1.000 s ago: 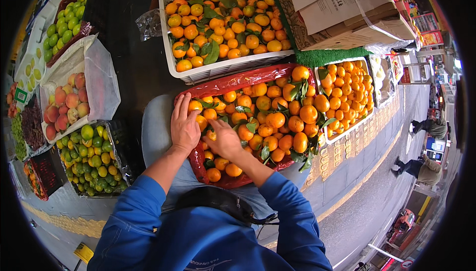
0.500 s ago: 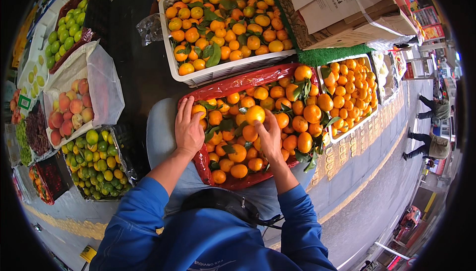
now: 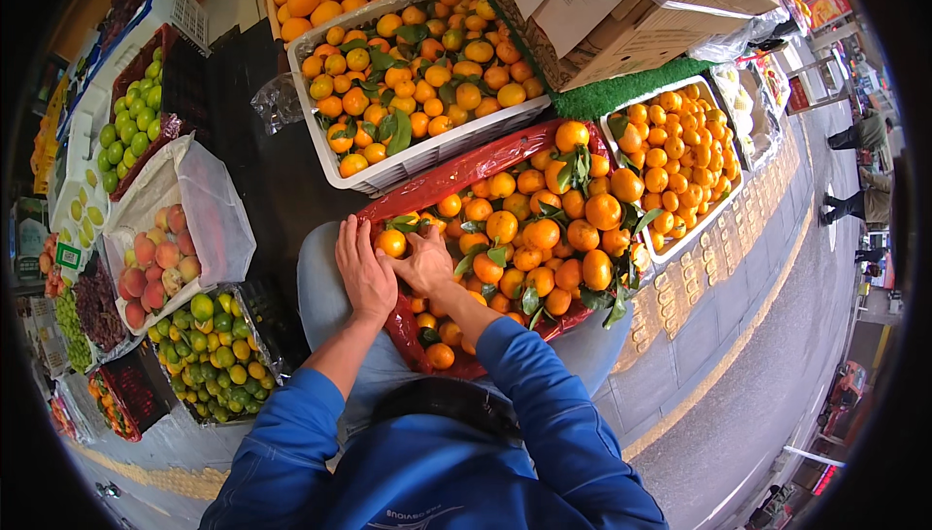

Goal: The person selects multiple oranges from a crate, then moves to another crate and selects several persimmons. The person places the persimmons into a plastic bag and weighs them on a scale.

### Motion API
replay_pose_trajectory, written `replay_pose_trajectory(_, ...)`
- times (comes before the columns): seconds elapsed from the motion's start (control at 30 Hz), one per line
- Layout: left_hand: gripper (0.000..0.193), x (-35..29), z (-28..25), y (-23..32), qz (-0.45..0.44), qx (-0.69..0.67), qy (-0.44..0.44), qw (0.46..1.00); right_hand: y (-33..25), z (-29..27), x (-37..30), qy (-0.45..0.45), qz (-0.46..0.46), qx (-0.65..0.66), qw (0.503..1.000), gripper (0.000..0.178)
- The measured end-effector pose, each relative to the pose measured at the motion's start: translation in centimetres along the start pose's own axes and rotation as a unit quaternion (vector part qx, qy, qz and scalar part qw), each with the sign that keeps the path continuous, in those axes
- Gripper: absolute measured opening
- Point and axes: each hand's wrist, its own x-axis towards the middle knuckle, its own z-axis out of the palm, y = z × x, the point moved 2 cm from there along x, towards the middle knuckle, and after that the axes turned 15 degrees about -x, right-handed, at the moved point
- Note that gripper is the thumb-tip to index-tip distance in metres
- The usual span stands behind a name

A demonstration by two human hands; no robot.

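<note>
A red-lined crate (image 3: 437,181) of leafy mandarins (image 3: 502,226) rests across my lap. My left hand (image 3: 364,270) lies over the crate's left rim, fingers stretched out and close together. My right hand (image 3: 427,263) is right beside it at that corner, thumb and bent fingers around a smooth orange mandarin (image 3: 391,244). This fruit touches the left hand's side too. Part of the right fingers is hidden among the fruit, and leaves show just beyond them.
Beyond the crate stands a white basket (image 3: 359,181) of mandarins; a smaller white basket (image 3: 670,248) is at right. Cardboard boxes (image 3: 621,35) sit on green matting. Leftward are peaches (image 3: 160,263), green-yellow citrus (image 3: 218,346) and green fruit (image 3: 131,122). People walk on the road at far right.
My right hand has gone from the crate's middle, where it held a mandarin, left to beside my left hand. The left hand stays on the rim. The whole view has turned slightly.
</note>
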Motion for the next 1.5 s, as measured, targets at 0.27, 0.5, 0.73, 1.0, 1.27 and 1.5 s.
replay_pose_trajectory(0.27, 0.066, -0.3, 0.2, -0.5, -0.034, 0.002, 0.019, 0.999, 8.6, -11.4, -3.8, 0.133, 0.025, 0.039, 0.99, 0.063)
replay_pose_trajectory(0.5, 0.071, -0.1, 0.0, 0.0, -0.039, -0.002, 0.018, 0.999, 9.6, -12.1, -5.8, -0.067, 0.079, 0.594, 0.798, 0.048)
replay_pose_trajectory(0.73, 0.073, -0.2, 0.0, 0.1, -0.045, 0.005, 0.01, 0.999, 6.7, -12.2, -8.2, -0.147, 0.081, 0.79, 0.59, 0.072)
replay_pose_trajectory(1.0, 0.074, -0.2, -0.2, 0.2, -0.04, 0.001, 0.01, 0.999, 6.4, -11.1, -9.4, -0.102, 0.063, 0.832, 0.542, 0.074)
replay_pose_trajectory(1.27, 0.074, -0.1, -0.2, 0.2, -0.044, 0.006, 0.01, 0.999, 6.7, -12.0, -9.4, -0.061, 0.01, 0.78, 0.623, 0.063)
replay_pose_trajectory(1.5, 0.072, -0.1, -0.3, 0.3, -0.039, 0.004, 0.005, 0.999, 5.8, -14.0, -9.7, 0.019, -0.04, 0.573, 0.818, 0.055)
